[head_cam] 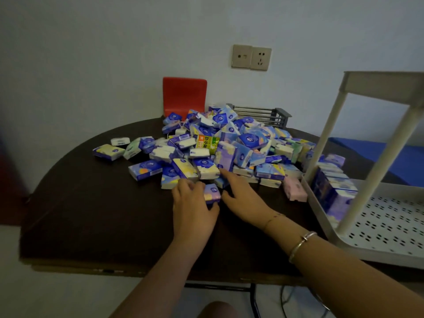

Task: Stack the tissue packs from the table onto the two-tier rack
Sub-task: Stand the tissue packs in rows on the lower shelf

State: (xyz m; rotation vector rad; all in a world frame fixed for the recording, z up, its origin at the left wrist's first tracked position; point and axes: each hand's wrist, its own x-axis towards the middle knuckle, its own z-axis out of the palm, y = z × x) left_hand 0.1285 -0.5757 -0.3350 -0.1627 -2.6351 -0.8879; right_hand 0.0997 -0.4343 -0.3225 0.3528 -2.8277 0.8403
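- The left hand (191, 207), in the middle of the frame, curls around one small purple tissue pack (212, 193) on the dark surface (91, 214). It should grip the pack flat.
- The right hand (243, 198) lies with fingers spread, touching the big pile (229, 143).
- The rack (371, 216) stands at the right, some packs already inside.

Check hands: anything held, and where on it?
Left hand grips a purple tissue pack by its left end, thumb underneath. Right hand holds nothing, fingers reaching into the pile.
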